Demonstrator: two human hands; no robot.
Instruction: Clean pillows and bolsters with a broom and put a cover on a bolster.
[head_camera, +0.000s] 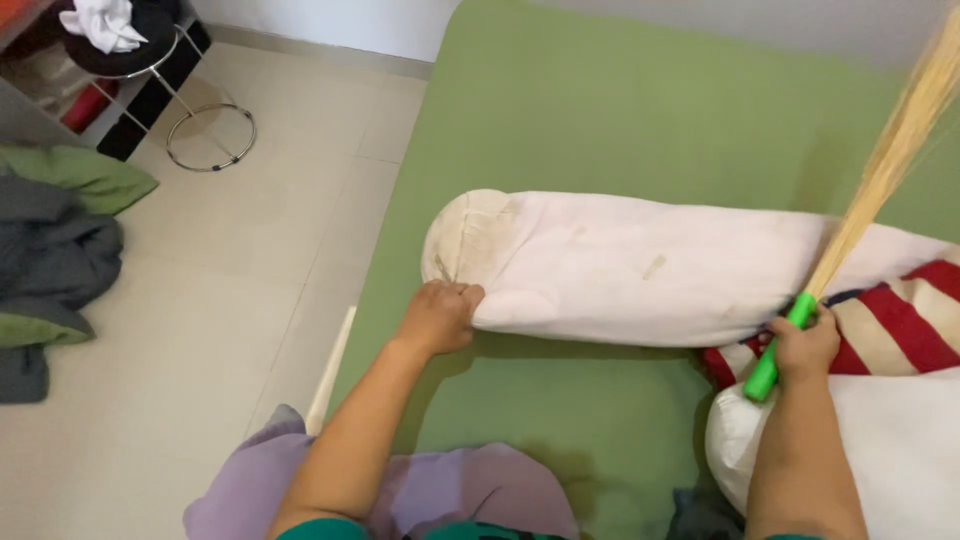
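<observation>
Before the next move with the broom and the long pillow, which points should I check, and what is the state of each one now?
1. Left hand grips the end of the long white bolster: ok.
2. Right hand closed around the green broom handle: ok.
3. Broom bristles raised above the bolster, not touching the sheet: ok.
4. Bolster lies fully on the green sheet: ok.
5. Striped pillow lies under the broom hand: not ok.
6. Bristle tips: out of frame, cannot tell.

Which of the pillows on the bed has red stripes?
The striped pillow at the right edge, beside the right hand holding the broom. The long bolster gripped by the left hand and the pillow below are plain white.
</observation>
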